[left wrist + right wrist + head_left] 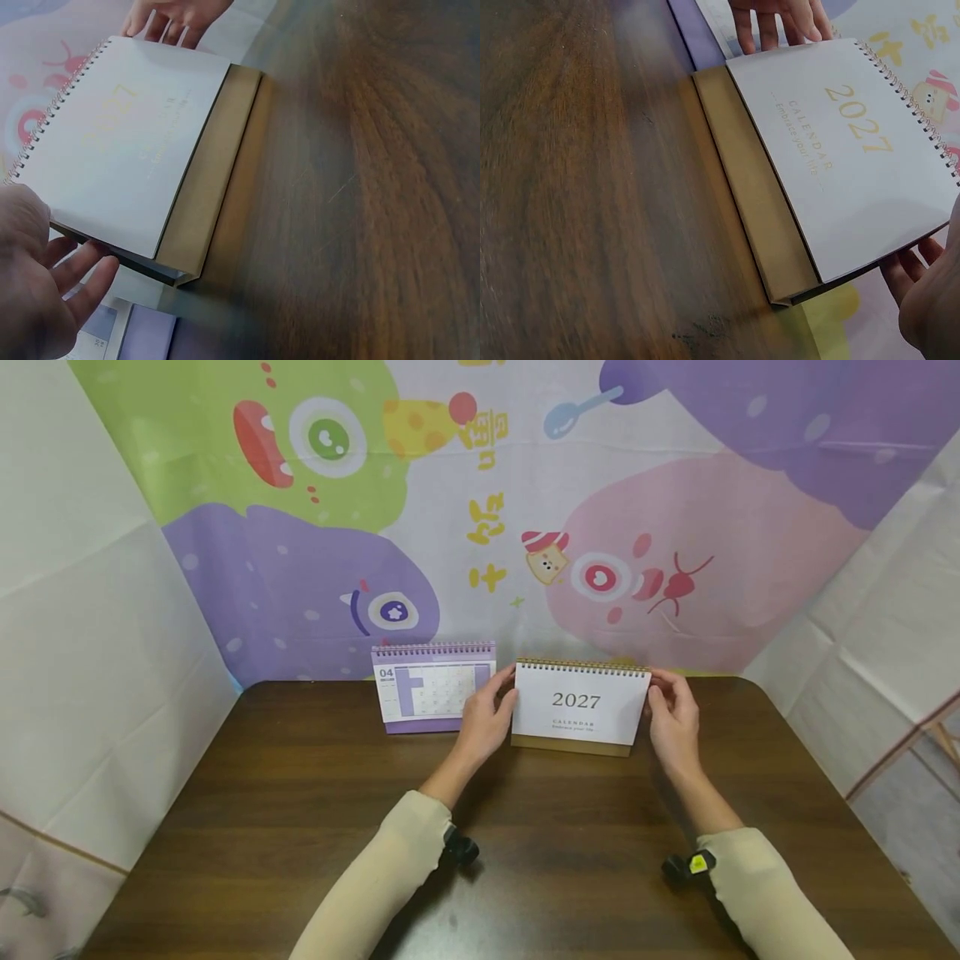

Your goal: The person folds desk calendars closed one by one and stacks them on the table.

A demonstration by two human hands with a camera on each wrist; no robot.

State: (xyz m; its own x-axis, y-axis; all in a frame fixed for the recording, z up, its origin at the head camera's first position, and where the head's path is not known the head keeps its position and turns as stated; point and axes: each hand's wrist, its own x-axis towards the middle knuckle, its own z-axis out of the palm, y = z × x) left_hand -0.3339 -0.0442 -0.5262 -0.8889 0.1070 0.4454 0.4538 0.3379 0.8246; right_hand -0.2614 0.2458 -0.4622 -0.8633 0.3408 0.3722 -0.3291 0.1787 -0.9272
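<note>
A white desk calendar [577, 708] with "2027" on its cover, a gold spiral binding and a brown base stands upright, leaning back, near the table's far edge. My left hand [486, 720] holds its left side edge, thumb towards the front and fingers reaching behind. On the opposite side edge, my right hand [675, 718] grips it the same way. Both wrist views show fingers passing behind the cover [840, 165]. Just left of it stands a purple desk calendar [435, 689] open at a page marked 04, its right part partly hidden by my left hand.
The dark wooden table [300, 827] stretches towards me under both forearms. A cartoon-printed cloth [480, 460] hangs right behind the calendars, and white panels [82, 610] flank the table. A small black camera [461, 847] sits at my left wrist.
</note>
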